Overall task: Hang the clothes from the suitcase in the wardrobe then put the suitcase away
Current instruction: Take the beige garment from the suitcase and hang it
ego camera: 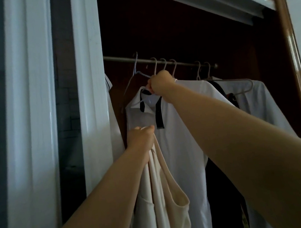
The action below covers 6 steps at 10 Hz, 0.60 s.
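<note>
Right forearm (242,150) is nearest the lens, reaching up into the wardrobe (183,26). Right hand (160,84) is closed, its fingers (151,88) curled round the neck of a white hanger (155,68) carrying a white polo shirt (182,138), just under the rail (183,63). Left hand (142,139) is lower, with fingers (145,128) clenched on the strap of a cream camisole (174,204), which hangs from them against the polo shirt. An empty wire hanger (135,72) is on the rail just left of the right fingers. A second white shirt (260,93) and a dark garment (221,180) hang to their right.
</note>
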Tool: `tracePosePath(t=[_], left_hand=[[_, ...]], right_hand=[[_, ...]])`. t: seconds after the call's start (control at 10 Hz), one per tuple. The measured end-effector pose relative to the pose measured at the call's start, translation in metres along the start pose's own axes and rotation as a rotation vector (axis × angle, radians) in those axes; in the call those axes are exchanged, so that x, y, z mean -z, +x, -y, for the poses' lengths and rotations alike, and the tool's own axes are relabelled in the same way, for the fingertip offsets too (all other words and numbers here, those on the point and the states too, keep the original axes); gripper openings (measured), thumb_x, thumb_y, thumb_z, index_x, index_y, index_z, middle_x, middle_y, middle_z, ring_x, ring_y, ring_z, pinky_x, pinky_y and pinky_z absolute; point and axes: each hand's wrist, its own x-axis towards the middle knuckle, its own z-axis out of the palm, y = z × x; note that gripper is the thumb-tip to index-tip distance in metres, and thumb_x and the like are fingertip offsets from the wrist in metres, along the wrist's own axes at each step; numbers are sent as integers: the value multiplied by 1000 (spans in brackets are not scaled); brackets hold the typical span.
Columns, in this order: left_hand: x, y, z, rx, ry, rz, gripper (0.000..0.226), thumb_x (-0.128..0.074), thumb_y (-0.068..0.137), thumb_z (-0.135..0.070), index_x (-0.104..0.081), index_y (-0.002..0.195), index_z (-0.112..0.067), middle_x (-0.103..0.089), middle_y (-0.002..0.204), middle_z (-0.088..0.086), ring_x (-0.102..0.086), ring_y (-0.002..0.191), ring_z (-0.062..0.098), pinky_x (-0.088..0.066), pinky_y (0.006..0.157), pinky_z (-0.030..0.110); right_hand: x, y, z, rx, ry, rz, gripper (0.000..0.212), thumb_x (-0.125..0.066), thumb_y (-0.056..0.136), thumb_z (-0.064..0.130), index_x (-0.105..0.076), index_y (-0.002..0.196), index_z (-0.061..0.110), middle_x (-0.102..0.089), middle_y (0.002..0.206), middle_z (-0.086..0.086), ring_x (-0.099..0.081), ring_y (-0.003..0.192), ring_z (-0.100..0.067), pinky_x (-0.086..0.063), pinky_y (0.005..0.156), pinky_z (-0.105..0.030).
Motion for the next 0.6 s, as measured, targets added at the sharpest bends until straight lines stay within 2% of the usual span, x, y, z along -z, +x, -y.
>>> tracePosePath(t=[0.1, 0.2, 0.3, 0.4, 0.5, 0.6], left_hand=[[-2, 1, 3, 16, -29, 13, 37, -55, 94, -20, -55, 124, 3, -55, 99, 12, -49, 69, 15, -38, 56, 20], [-4, -1, 4, 93, -71, 24, 37, -57, 94, -26, -55, 123, -3, -56, 90, 5, -54, 71, 14, -50, 67, 28], [-9, -3, 4, 164, -107, 43, 43, -59, 91, -37, -56, 117, -3, -61, 99, 13, -62, 96, 31, -50, 94, 45], [-19, -8, 6, 134, -102, 43, 52, -58, 90, -45, -58, 118, -1, -63, 110, 17, -62, 99, 30, -49, 96, 43], [-34, -15, 6, 156, -201, 56, 53, -54, 93, -45, -56, 121, -1, -60, 119, 17, -59, 108, 32, -46, 100, 43], [-47, -23, 9, 214, -299, 50, 44, -53, 92, -48, -61, 100, -6, -60, 115, 17, -59, 109, 32, -45, 101, 44]], right_hand=[[12, -5, 5, -190, 348, 34, 39, -38, 101, 8, -40, 140, 11, -47, 140, -6, -53, 119, -20, -44, 81, -23], [20, -12, -10, -301, 1245, -39, 32, -43, 97, 7, -55, 123, -6, -67, 103, -15, -65, 75, -16, -47, 50, -14], [22, -27, -29, -393, 1193, -19, 27, -38, 101, 11, -61, 104, -2, -57, 65, -4, -54, 43, -10, -48, 44, -20], [27, -59, -50, -405, 1296, 57, 25, -36, 101, 11, -55, 86, 7, -55, 65, -5, -53, 47, -13, -56, 59, -31], [24, -97, -79, -414, 1382, 110, 25, -38, 100, 10, -55, 82, 7, -55, 67, -6, -52, 56, -15, -56, 70, -38], [19, -129, -110, -462, 1477, 172, 24, -40, 99, 11, -56, 81, 7, -57, 62, -5, -55, 49, -14, -58, 56, -34]])
